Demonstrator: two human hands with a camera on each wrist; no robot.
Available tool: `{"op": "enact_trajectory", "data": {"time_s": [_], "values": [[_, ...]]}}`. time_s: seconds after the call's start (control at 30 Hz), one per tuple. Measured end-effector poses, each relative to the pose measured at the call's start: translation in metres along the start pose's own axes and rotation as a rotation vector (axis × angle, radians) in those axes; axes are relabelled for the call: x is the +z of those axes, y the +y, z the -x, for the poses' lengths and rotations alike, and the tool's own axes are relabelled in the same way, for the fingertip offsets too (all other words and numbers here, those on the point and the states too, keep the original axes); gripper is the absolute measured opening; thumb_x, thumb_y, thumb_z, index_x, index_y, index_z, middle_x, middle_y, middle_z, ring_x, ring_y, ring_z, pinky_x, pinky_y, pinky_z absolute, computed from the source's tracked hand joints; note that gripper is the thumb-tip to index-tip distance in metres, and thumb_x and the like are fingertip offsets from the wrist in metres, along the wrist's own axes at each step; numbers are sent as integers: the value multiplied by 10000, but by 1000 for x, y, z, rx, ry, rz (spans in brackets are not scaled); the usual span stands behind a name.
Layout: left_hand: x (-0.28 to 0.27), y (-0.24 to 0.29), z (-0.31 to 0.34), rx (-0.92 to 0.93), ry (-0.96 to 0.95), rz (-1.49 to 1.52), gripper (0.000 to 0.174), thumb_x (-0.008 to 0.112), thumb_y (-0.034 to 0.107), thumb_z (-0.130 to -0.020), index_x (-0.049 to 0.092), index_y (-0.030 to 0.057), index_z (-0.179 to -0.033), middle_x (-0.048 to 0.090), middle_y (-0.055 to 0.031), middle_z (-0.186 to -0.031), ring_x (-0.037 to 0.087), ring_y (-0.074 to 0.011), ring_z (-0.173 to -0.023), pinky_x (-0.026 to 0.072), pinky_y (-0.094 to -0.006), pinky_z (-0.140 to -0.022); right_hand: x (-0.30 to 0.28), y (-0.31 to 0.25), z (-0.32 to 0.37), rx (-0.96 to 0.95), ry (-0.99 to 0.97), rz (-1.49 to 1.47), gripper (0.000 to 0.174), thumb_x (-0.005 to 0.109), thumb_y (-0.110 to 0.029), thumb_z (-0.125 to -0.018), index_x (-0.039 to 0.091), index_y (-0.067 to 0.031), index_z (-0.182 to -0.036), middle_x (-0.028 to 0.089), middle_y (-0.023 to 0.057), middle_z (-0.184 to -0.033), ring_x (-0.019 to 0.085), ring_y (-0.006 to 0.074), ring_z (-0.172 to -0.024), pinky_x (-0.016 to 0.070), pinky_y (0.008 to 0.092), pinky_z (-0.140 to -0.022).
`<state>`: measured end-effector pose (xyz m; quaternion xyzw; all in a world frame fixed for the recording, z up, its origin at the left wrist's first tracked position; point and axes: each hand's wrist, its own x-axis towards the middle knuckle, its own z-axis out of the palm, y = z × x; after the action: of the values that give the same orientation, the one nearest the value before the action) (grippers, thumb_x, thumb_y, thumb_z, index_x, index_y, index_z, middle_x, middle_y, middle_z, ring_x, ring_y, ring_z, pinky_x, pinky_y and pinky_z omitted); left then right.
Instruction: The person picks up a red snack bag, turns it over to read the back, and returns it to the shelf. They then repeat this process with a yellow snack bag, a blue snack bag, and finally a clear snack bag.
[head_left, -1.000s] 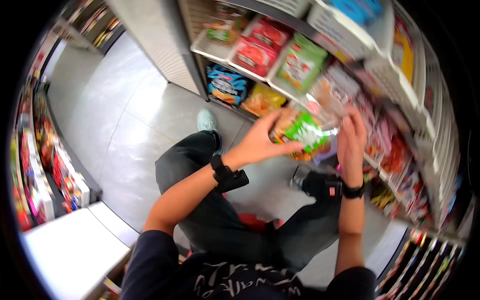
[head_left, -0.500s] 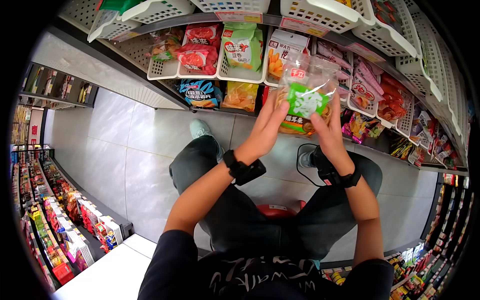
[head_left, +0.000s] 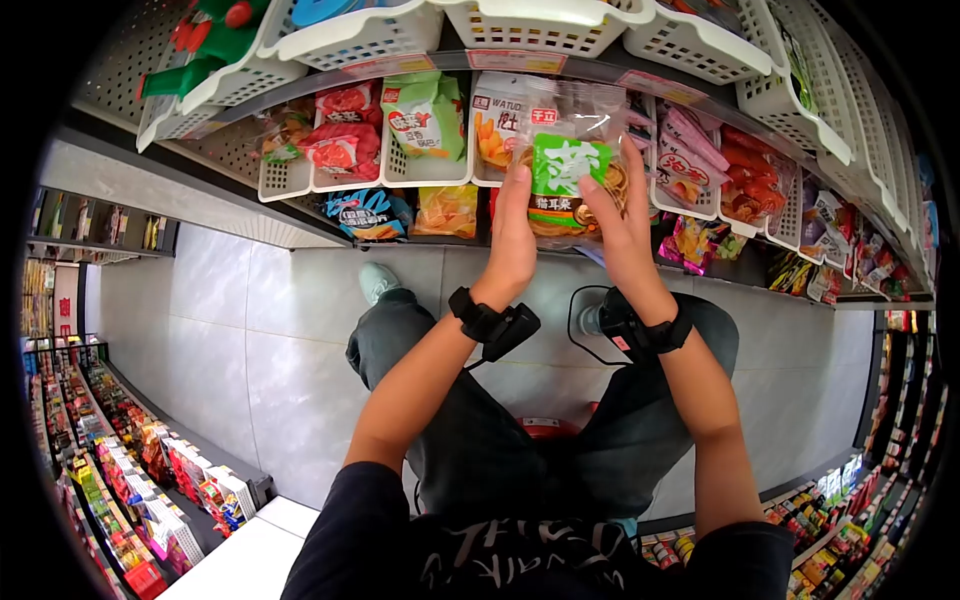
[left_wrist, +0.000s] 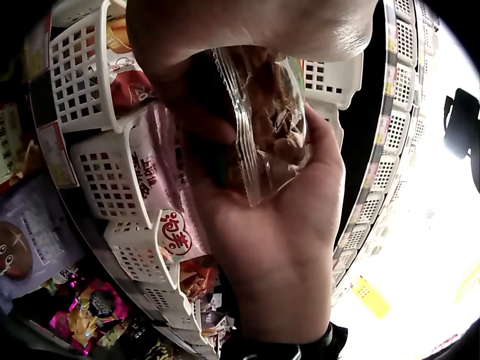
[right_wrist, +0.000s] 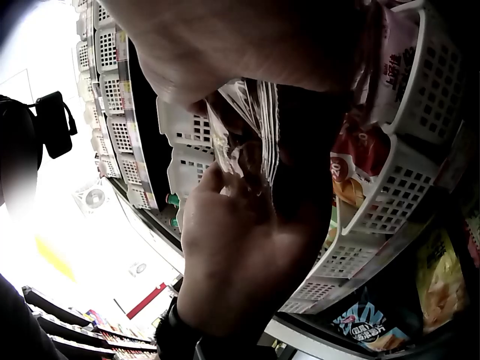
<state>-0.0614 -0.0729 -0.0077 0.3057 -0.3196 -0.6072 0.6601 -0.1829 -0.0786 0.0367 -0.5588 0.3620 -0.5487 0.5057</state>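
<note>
A clear snack bag (head_left: 568, 205) with a green label and brown curled pieces inside is held upright in front of the shelf, its printed face toward the head camera. My left hand (head_left: 512, 235) grips its left side, thumb along the front edge. On the right side my right hand (head_left: 628, 225) holds it, with the thumb laid over the front near the label and the fingers behind. In the left wrist view the bag's crimped edge (left_wrist: 244, 139) runs between both hands. Much of the bag is hidden by the hands in the right wrist view.
White baskets on the shelf hold a green bag (head_left: 425, 118), red bags (head_left: 345, 145) and pink bags (head_left: 690, 150). Blue (head_left: 370, 213) and yellow bags (head_left: 446, 211) lie on the lower level. Above hang more white baskets (head_left: 545, 28). The person's knees flank a red seat (head_left: 548, 428).
The bag has turned from tilted to upright, facing the head camera. My right hand has shifted from its upper corner to its right side. The head view has swung round and the shelf appears more level.
</note>
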Motion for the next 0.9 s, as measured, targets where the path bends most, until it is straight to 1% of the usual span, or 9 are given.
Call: {"op": "enact_trajectory", "data": {"time_s": [0.17, 0.27, 0.37, 0.47, 0.57, 0.77, 0.87, 0.9], "values": [[-6, -3, 4, 18, 22, 4, 500, 318, 360, -996, 400, -19, -1312, 471, -92, -1284, 463, -151, -1155, 356, -287, -987, -2, 7, -1, 8, -16, 92, 663, 599, -166, -883, 228, 11, -1403, 392, 157, -1331, 433, 191, -1183, 343, 296, -998], [-16, 1, 11, -6, 5, -11, 485, 312, 356, -998, 409, -11, -1299, 477, -87, -1266, 468, -148, -1142, 359, -289, -983, 5, 9, 3, 25, -47, 66, 669, 601, -175, -882, 226, 15, -1402, 373, 163, -1348, 418, 194, -1198, 334, 299, -1005], [-17, 12, 18, -15, 36, -10, 482, 309, 362, -997, 418, -7, -1288, 483, -86, -1252, 469, -146, -1137, 360, -288, -983, 10, 11, 4, 17, -73, 108, 661, 594, -174, -885, 227, 17, -1400, 389, 164, -1337, 432, 196, -1187, 343, 298, -996], [-21, 17, 20, 0, 66, -52, 476, 361, 380, -981, 412, 45, -1316, 512, -77, -1274, 515, -186, -1147, 406, -339, -985, 15, 11, 4, -4, -82, 130, 656, 589, -177, -889, 227, 22, -1397, 415, 164, -1320, 452, 198, -1169, 356, 297, -983], [-19, 22, 20, 21, 79, -90, 479, 366, 381, -981, 397, 55, -1330, 505, -73, -1276, 510, -181, -1149, 399, -341, -991, 21, 4, 2, 3, -109, 46, 662, 593, -185, -888, 226, 27, -1396, 442, 156, -1299, 469, 192, -1151, 367, 294, -970], [-31, 22, 24, -8, 68, -118, 481, 369, 387, -979, 401, 54, -1325, 509, -68, -1267, 506, -177, -1149, 393, -336, -994, 22, 19, 4, 96, -111, 66, 673, 598, -219, -887, 234, 22, -1399, 485, 155, -1272, 493, 188, -1131, 381, 286, -953], [-35, 27, 29, -41, 70, -133, 510, 336, 378, -992, 411, -17, -1306, 492, -89, -1253, 475, -150, -1134, 351, -290, -990, 22, 22, 7, 117, -131, 179, 682, 594, -258, -886, 239, 19, -1399, 510, 171, -1254, 510, 204, -1129, 386, 295, -951], [-37, 27, 29, -48, 77, -122, 508, 336, 376, -993, 412, -17, -1305, 492, -87, -1253, 475, -150, -1133, 351, -289, -990, 23, 23, 7, 111, -136, 183, 684, 593, -268, -885, 241, 15, -1399, 515, 174, -1251, 515, 210, -1130, 387, 299, -951]]}}
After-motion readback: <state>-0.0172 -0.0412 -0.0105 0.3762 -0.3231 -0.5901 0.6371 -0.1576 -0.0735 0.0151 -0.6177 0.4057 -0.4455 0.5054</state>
